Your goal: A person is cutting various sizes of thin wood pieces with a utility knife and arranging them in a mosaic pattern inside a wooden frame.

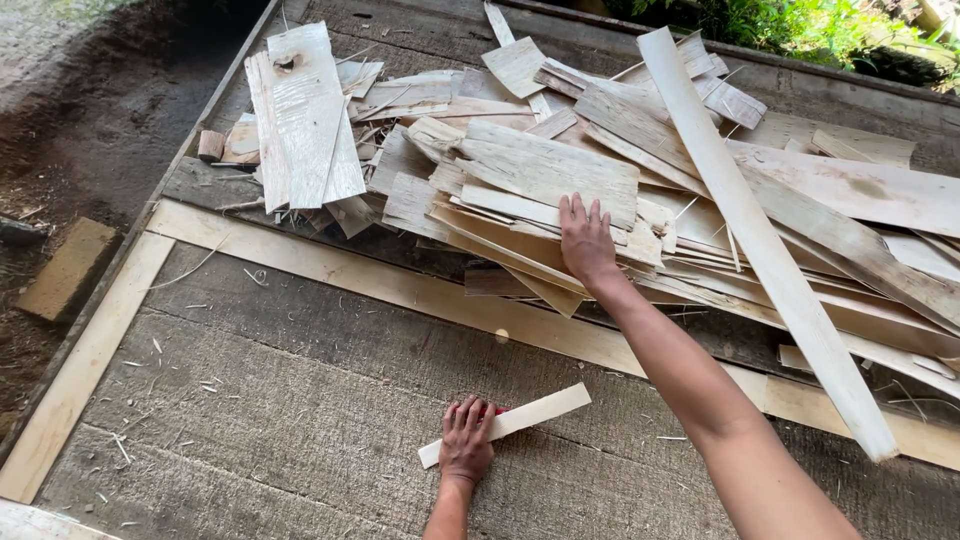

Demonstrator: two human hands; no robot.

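— Where is your left hand (pixel 466 440) right now?

— It lies palm down near the bottom of the view, fingers spread a little and pointing away from you, pressing on a short pale wood strip (pixel 520 419). That strip lies flat on the grey board floor (pixel 300 400), running from lower left up to the right, with your hand over its left half. Something red (pixel 497 410) peeks out just beside your fingertips; I cannot tell what it is.

— And your right hand (pixel 586 240)?

— Your right arm is stretched far forward, nearly straight, from the lower right corner up to the pile of thin wood sheets (pixel 640 190). The hand rests flat on top of the stack, fingers together and extended, palm down. It grips nothing that I can see; it simply touches the upper sheets at the near edge of the pile.

— What lies around you?

— A long narrow plank (pixel 760 240) slants across the pile to the right of your arm. A long pale batten (pixel 400 285) runs along the floor between your two hands. Farther left, a broad sheet with a knot hole (pixel 300 110) lies on the pile's edge, and a brick (pixel 68 268) sits on the dirt.
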